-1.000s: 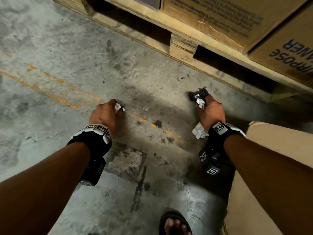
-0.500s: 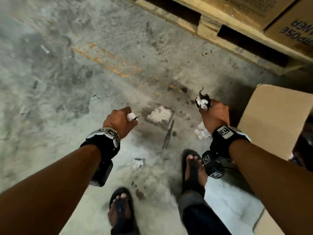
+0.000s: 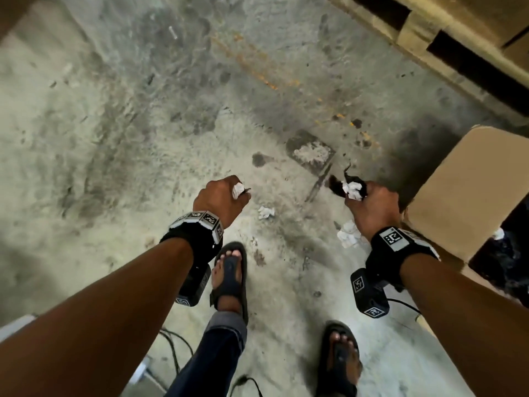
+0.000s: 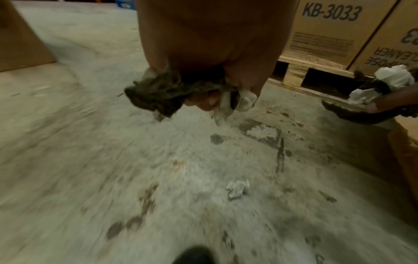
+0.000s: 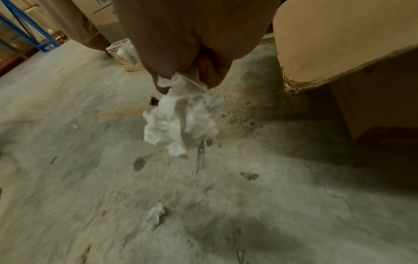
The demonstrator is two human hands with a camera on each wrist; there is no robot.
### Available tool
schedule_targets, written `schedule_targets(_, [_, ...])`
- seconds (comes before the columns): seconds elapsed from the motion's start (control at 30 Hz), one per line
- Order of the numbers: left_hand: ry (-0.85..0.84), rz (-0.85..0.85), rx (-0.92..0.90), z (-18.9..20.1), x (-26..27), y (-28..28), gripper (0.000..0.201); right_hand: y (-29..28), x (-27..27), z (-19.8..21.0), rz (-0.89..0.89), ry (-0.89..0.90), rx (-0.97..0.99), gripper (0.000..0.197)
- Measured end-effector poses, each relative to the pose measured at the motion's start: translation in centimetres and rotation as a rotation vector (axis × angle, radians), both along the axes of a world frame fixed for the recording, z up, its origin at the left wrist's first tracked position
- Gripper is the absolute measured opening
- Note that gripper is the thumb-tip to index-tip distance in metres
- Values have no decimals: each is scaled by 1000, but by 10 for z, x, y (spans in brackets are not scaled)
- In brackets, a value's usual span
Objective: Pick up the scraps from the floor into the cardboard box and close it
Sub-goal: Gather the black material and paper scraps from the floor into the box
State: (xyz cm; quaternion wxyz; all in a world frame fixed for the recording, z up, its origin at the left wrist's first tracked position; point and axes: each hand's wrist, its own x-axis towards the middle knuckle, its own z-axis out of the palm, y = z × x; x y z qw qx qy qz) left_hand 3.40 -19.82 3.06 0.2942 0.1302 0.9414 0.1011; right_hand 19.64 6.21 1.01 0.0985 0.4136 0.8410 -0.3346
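My left hand (image 3: 223,197) is held above the floor, fingers curled round a dark fibrous scrap (image 4: 156,92) and a bit of white paper (image 3: 238,190). My right hand (image 3: 369,204) grips a bunch of dark scraps and crumpled white paper (image 3: 352,189), with a wad of white paper (image 5: 178,119) hanging below the fist. One small crumpled white scrap (image 3: 266,212) lies on the concrete between my hands. The open cardboard box (image 3: 461,196) stands at the right, one flap raised beside my right hand; dark scraps show inside (image 3: 506,253).
A wooden pallet (image 3: 423,38) loaded with printed cartons (image 4: 328,26) runs along the far right. My sandalled feet (image 3: 230,270) stand below my hands. Cables (image 3: 171,348) trail on the floor near the bottom. Another carton (image 4: 18,41) stands at far left.
I have risen and stepped back from the pallet; both hands lifted off the floor still holding their scraps. The cardboard box has come into view on the right.
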Motion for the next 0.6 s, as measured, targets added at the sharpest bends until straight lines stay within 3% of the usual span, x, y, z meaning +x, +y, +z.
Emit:
schedule_targets(0.17, [20,7,-50,-8,47,-26,32,-21,24,-9,75,57,25,23])
schedule_targets(0.37, [63,-80,-83,-63,72,-26,14,-31,44,-56,89,146,58,21])
schedule_targets(0.5, [102,-98,-111,-115,75,-15,48,-32,49,-100,131,159,35,20])
schedule_targets(0.6, [75,-136,-122,-153,78,-4,62,-19,52,-129,150,155,7,22])
